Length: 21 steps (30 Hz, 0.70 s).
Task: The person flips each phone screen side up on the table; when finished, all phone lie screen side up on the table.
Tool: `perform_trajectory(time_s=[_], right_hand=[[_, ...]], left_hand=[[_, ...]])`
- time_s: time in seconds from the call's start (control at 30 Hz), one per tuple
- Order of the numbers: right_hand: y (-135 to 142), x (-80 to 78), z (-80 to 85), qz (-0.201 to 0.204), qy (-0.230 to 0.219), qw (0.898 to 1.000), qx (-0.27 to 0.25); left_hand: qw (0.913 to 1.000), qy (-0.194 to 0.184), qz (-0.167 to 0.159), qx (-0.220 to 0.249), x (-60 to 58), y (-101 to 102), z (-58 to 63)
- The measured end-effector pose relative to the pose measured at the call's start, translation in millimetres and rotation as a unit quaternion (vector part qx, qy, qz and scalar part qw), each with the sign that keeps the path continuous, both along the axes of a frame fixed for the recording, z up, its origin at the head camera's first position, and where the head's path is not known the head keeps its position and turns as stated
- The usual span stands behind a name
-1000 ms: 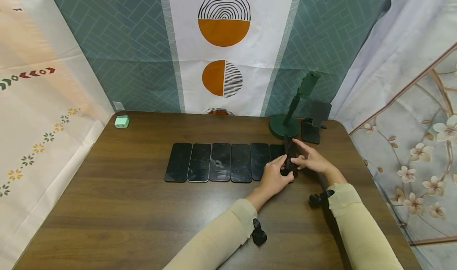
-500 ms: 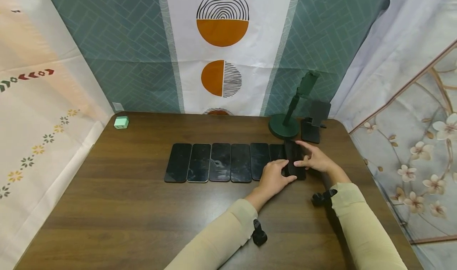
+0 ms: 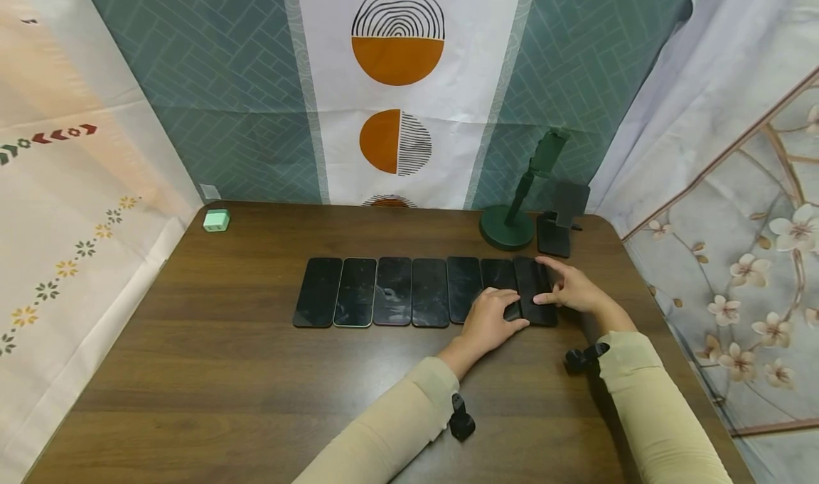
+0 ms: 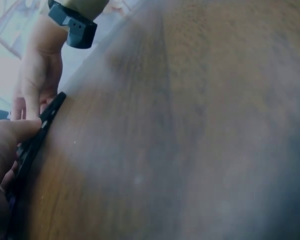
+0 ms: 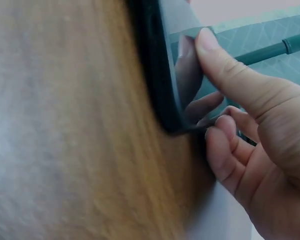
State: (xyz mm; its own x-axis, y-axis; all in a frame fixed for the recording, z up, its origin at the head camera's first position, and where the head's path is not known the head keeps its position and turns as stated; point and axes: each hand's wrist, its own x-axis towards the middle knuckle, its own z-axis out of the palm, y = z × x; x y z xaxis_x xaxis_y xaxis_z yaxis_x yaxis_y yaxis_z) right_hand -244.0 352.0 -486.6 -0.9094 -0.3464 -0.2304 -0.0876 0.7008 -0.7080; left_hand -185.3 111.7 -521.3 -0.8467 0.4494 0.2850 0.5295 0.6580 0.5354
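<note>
Black smartphones lie in a side-by-side row (image 3: 393, 292) across the table, screens up. At the row's right end is one more black smartphone (image 3: 529, 278), held by both hands. My left hand (image 3: 489, 320) reaches over the neighbouring phone (image 3: 498, 274) and holds the end phone by its left side and near corner, its thumb at the near edge. From the right, my right hand (image 3: 572, 290) pinches the phone's right edge; in the right wrist view the thumb (image 5: 220, 57) lies over the glossy screen (image 5: 182, 75) with fingers curled at the rim.
Behind the end phone stand a dark green round-based stand (image 3: 507, 229) and a small black stand (image 3: 554, 237). A mint-green block (image 3: 216, 220) sits at the far left corner of the wooden table (image 3: 256, 384). Fabric hangs along the back and sides.
The end smartphone has gone from tilted on edge to lying nearly flat, swinging to the right into line with the row. My right hand has shifted slightly right; the left has barely moved.
</note>
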Motion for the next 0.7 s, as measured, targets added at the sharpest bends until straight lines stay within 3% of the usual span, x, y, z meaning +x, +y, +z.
perform_trajectory(time_s=[0.23,0.4,0.6,0.7], right_hand=[[3.2,1.6,3.3,0.008,0.020,0.999,0.024],[-1.6,3.3,2.6,0.018,0.068,0.996,0.047],[-2.7,4.6,-0.3,0.007,0.080,0.996,0.025],[-2.8,4.9,-1.5,0.004,0.083,0.996,0.018]], left_hand=[[0.9997,0.006,-0.020,0.011,-3.5,-3.2,1.0],[0.9990,-0.015,-0.039,0.017,-5.3,-7.9,4.9],[0.9963,-0.041,-0.071,0.027,-5.8,-17.8,9.6],[0.9964,-0.035,-0.076,0.004,-5.0,-22.9,9.5]])
